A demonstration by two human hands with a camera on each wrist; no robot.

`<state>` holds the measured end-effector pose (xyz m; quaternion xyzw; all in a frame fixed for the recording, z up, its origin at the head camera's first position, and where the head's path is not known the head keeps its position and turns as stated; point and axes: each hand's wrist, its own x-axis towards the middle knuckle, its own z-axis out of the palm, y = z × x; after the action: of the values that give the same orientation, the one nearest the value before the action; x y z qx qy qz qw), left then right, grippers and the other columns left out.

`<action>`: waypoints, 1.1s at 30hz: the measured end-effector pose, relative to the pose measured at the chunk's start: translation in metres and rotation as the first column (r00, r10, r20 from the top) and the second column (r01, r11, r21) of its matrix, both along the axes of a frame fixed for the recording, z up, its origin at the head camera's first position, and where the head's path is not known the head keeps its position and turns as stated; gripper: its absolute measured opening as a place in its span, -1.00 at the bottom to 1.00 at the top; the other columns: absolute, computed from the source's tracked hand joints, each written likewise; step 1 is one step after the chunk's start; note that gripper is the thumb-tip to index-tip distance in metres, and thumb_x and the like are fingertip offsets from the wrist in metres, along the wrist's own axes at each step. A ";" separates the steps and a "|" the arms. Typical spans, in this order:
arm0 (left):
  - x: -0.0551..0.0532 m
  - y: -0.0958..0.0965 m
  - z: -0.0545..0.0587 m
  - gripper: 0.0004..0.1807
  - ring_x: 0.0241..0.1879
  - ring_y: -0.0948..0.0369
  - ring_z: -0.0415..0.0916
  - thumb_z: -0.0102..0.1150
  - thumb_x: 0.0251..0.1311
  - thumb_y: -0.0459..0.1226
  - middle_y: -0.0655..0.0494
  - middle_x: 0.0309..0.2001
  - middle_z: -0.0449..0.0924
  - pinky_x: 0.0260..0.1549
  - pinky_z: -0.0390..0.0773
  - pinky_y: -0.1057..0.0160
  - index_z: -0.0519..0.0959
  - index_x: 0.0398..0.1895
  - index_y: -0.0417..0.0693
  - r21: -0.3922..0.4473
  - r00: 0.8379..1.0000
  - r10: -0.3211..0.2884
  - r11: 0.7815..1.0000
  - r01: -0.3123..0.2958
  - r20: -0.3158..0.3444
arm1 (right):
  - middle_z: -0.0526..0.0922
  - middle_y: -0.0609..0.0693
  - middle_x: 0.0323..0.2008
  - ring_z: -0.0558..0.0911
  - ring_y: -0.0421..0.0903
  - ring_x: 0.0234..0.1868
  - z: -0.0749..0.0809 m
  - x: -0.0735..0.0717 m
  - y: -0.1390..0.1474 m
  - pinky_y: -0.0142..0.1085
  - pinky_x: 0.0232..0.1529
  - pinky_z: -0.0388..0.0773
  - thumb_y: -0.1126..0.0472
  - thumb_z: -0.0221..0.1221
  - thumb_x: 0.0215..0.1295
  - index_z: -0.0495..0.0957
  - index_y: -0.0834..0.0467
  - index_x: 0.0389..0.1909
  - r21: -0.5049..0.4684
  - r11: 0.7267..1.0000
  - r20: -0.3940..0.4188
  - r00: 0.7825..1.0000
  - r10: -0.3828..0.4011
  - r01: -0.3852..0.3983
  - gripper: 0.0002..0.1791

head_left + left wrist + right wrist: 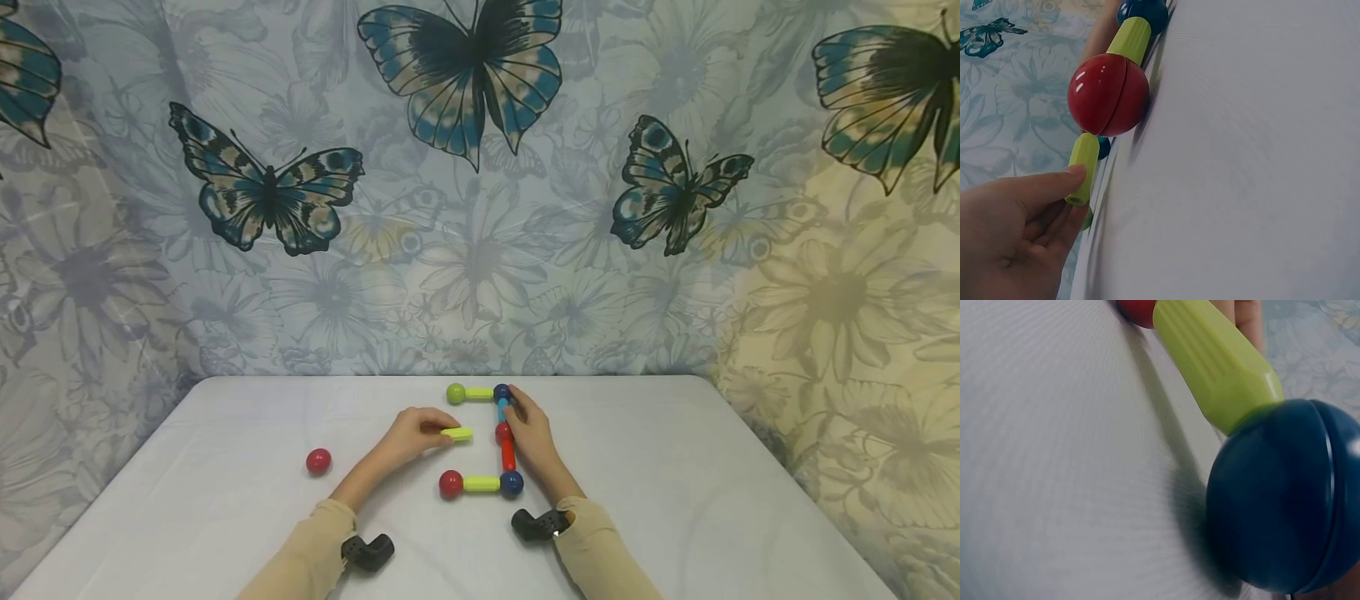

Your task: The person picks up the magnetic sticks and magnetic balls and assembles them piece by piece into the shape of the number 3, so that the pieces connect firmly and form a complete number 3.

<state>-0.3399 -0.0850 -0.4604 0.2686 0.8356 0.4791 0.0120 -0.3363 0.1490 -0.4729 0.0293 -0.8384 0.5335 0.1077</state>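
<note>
My left hand (415, 431) pinches a lime-yellow magnetic rod (459, 434) between thumb and fingers, its free end pointing right. To its right is a frame of balls and rods open to the left. The frame's upright side has a light blue rod (502, 409), a red ball (503, 432) and a red rod (508, 455) between two dark blue balls (512, 484). Lime rods (481, 484) run left from both corners, ending in a green ball (456, 393) at the back and a red ball (1108, 95) in front. My right hand (536, 433) holds the frame by the light blue rod.
A loose red ball (318, 462) lies left of my left forearm. All of this is on a white table (645, 467), whose back edge meets a butterfly-patterned cloth (480, 283). Each wrist carries a black camera mount (368, 552).
</note>
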 end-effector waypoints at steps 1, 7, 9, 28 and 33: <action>0.000 0.001 0.000 -0.77 -0.04 0.13 0.65 0.37 0.09 -0.36 0.03 -0.10 0.74 -0.01 0.59 0.38 0.72 -0.14 -0.06 0.000 1.000 0.000 1.000 0.000 0.002 | 0.35 0.24 0.39 0.32 0.16 0.43 0.000 0.000 0.000 -0.02 0.41 0.29 0.20 0.02 0.46 0.27 0.21 0.41 -0.001 1.000 0.001 1.000 0.001 -0.001 -0.47; -0.002 0.009 0.005 -0.77 -0.04 0.09 0.65 0.37 0.08 -0.37 0.01 -0.10 0.75 0.00 0.61 0.33 0.73 -0.15 -0.08 0.002 1.000 -0.009 1.000 0.009 -0.020 | 0.34 0.24 0.39 0.31 0.16 0.44 0.000 0.000 0.000 -0.03 0.41 0.29 0.21 0.01 0.47 0.26 0.20 0.41 -0.004 1.000 0.007 1.000 0.001 -0.001 -0.47; -0.002 0.012 0.007 -0.77 -0.02 0.06 0.65 0.36 0.08 -0.38 -0.02 -0.10 0.74 0.03 0.62 0.26 0.72 -0.15 -0.10 0.005 1.000 -0.019 1.000 0.019 -0.018 | 0.34 0.24 0.39 0.31 0.17 0.44 0.000 0.000 0.000 -0.03 0.41 0.29 0.21 0.01 0.47 0.26 0.20 0.41 -0.004 1.000 0.007 1.000 0.001 -0.001 -0.47; -0.006 0.033 0.012 -0.77 -0.04 0.10 0.65 0.32 0.12 -0.41 0.01 -0.09 0.74 0.03 0.62 0.26 0.71 -0.12 -0.12 -0.045 0.999 -0.051 0.998 0.050 -0.008 | 0.34 0.24 0.40 0.29 0.16 0.45 0.001 0.001 0.001 -0.01 0.43 0.25 0.20 0.01 0.47 0.27 0.20 0.41 0.001 1.000 -0.001 1.000 0.011 -0.011 -0.48; -0.007 0.036 0.010 -0.78 -0.06 0.16 0.64 0.33 0.11 -0.41 0.04 -0.11 0.74 0.01 0.62 0.28 0.72 -0.15 -0.08 -0.049 0.999 -0.047 0.998 0.047 -0.003 | 0.34 0.24 0.39 0.30 0.17 0.44 0.000 -0.001 0.001 -0.01 0.42 0.27 0.21 0.01 0.47 0.27 0.21 0.40 0.004 1.000 -0.005 1.000 0.010 -0.010 -0.48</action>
<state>-0.3471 -0.0487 -0.4507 0.2887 0.8405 0.4576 0.0281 -0.3372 0.1502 -0.4731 0.0353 -0.8390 0.5324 0.1070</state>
